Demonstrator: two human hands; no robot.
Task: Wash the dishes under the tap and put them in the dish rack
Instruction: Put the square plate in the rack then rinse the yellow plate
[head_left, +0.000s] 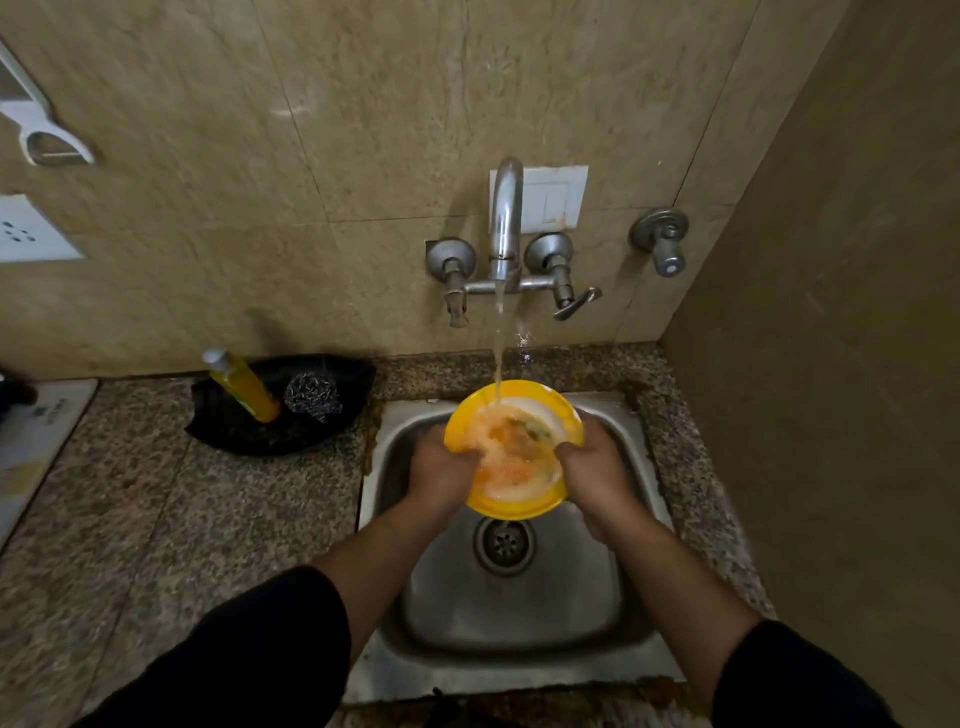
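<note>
Setting: beige stone-tile wall (363, 156) in a kitchen corner, speckled granite table (234, 519) with a steel sink (519, 608) set into it.
Water: tap (505, 218) is on; a thin stream (498, 338) falls onto the far inner side of the yellow bowl (514, 452).
Bowl position: held over the sink, above and just behind the drain (503, 543), tilted slightly toward you. The inside is white, covered in orange froth with a dark smear.
Left hand (441, 467): grips the left rim, fingers curled over the edge into the bowl.
Right hand (592, 467): grips the right rim the same way. Whether its fingertips are rubbing the inside you cannot tell through the froth.
Step, as judged: rinsing and rubbing the inside. Residue is plain, so the bowl looks far from clean.
Doing it well: let your left hand carry the bowl and free the right to rub in circles under the stream. Turn the bowl so water reaches every part of the wall, then tip it toward the drain to shed the froth.
Grip note: wet plastic is likely slippery; hold low over the sink so a slip costs little.
Supplies: soap bottle (241, 387) and steel scrubber (311, 397) sit in a black tray (228, 426) on the table, left of the sink, should fingers not shift the smear.
Dish rack: not in view.
</note>
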